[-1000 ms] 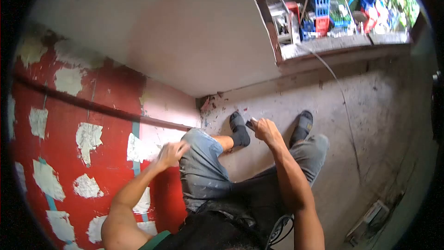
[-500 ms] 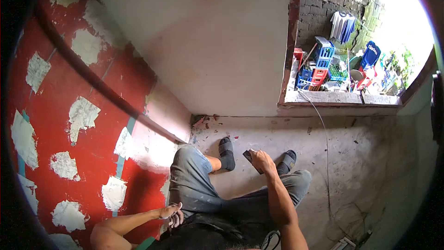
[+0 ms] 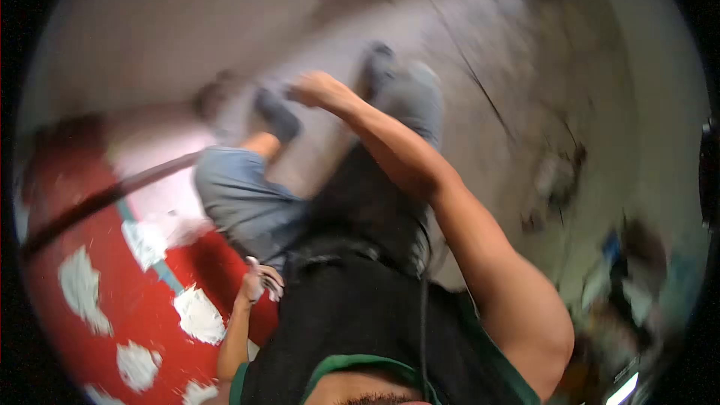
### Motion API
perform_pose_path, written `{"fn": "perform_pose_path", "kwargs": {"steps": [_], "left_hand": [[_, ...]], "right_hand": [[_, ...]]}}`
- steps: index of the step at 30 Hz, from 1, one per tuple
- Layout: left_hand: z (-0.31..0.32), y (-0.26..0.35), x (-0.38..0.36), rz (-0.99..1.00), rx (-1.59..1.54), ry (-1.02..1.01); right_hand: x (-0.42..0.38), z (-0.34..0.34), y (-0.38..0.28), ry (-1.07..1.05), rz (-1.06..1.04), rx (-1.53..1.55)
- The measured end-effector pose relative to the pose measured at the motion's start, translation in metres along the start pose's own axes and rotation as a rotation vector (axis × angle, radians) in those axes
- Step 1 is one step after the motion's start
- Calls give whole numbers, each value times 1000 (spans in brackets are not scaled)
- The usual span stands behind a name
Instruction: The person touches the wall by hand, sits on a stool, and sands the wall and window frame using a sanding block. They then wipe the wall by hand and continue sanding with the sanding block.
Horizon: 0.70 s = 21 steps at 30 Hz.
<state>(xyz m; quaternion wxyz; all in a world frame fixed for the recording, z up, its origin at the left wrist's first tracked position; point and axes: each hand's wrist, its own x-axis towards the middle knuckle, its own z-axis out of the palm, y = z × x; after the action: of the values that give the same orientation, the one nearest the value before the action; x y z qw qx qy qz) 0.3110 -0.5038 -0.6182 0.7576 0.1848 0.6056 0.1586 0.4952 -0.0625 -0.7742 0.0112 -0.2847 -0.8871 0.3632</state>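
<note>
My right hand (image 3: 321, 90) is closed and stretched forward above the floor, smeared by motion. A dark, flat scraper was plain in its grip a moment ago; now only a blurred dark edge of the scraper (image 3: 289, 92) shows at the fingers. Beside my left thigh, my left hand (image 3: 261, 282) has its thumb and curled fingers apart, with whitish smears on them and nothing visible between them. Left of it stands a red wall (image 3: 169, 261) with rough white filler patches, the nearest patch (image 3: 199, 315) just below the hand.
A dark rail-like band (image 3: 97, 206) crosses the red wall. Over the grey floor (image 3: 480, 52) runs a thin cable (image 3: 457, 39). Blurred clutter (image 3: 630, 285) sits at the lower right. A cord (image 3: 424, 322) hangs down my black shirt.
My view has swung right and down, so the window has almost left the picture and clutter at the right has come in. The right hand remains extended; the left remains by my thigh.
</note>
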Motion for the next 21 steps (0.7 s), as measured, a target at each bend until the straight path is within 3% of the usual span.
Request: {"fn": "perform_pose_path", "kwargs": {"steps": [1, 3, 5, 11, 14, 21], "left_hand": [[-1, -3, -1, -2, -118, 12], [5, 0, -1, 31, -69, 60], [7, 0, -1, -9, -118, 80], [4, 2, 3, 15, -44, 33], [2, 2, 3, 19, -36, 41], [1, -1, 2, 10, -74, 25]], "right_hand": [[-19, -20, -11, 84, -87, -109], [-13, -15, -19, -8, 33, -145], [-16, 3, -25, 221, 34, -171], [-14, 7, -29, 201, 115, -238], [-11, 0, -20, 113, 14, -207], [-19, -9, -28, 127, 28, -179]]}}
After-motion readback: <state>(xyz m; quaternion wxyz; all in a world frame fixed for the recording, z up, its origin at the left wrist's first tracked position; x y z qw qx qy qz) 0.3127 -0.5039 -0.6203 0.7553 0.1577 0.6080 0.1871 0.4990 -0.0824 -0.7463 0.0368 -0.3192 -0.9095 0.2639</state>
